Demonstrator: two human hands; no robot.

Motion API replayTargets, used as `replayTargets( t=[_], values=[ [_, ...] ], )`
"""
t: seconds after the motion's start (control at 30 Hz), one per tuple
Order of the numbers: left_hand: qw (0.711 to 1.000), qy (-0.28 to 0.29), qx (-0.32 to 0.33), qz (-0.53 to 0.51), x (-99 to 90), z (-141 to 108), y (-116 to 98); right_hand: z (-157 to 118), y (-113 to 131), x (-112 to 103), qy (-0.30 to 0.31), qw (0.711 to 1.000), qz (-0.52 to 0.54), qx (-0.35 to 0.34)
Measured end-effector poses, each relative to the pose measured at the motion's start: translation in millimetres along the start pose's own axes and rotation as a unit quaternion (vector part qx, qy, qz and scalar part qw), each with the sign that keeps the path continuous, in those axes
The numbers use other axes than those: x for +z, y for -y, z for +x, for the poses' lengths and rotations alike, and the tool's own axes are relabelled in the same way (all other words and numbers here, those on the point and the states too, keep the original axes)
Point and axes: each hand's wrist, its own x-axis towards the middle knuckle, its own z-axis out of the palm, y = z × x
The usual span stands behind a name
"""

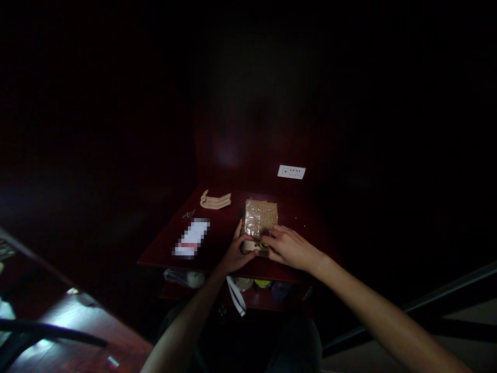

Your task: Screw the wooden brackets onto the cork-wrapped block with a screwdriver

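Note:
A box-shaped brown block (261, 215), covered with shiny clear tape or film, sits on the dark red desk in front of me. Along its near edge lies a pale wooden-looking strip (251, 246). My left hand (235, 255) is closed around the left end of this strip, its thumb in front and its fingers by the block's left side. From the right, my right hand (289, 247) bends over the near right corner with its fingers pinched together. A small yellow-green bit (264, 244) shows at those fingertips; most of it is hidden.
Pale curved hook-like pieces (216, 200) lie at the back left, near some small metal bits (189, 213). A blurred-out white rectangle (192, 238) is at the left. Below the desktop, a shelf holds several containers, and a white strap (236, 296) hangs down. A socket panel (291, 172) is on the wall.

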Motion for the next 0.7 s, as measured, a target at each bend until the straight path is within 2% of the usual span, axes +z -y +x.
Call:
replayTargets(
  t=[0.4, 0.7],
  values=[
    [1.0, 0.0, -0.006, -0.009, 1.2, 0, 2, 14, 6, 7, 0.027, 0.997, -0.065, -0.025],
    [1.0, 0.002, 0.001, -0.019, 1.6, 0, 2, 15, 14, 8, 0.046, 0.995, -0.082, 0.035]
  ],
)
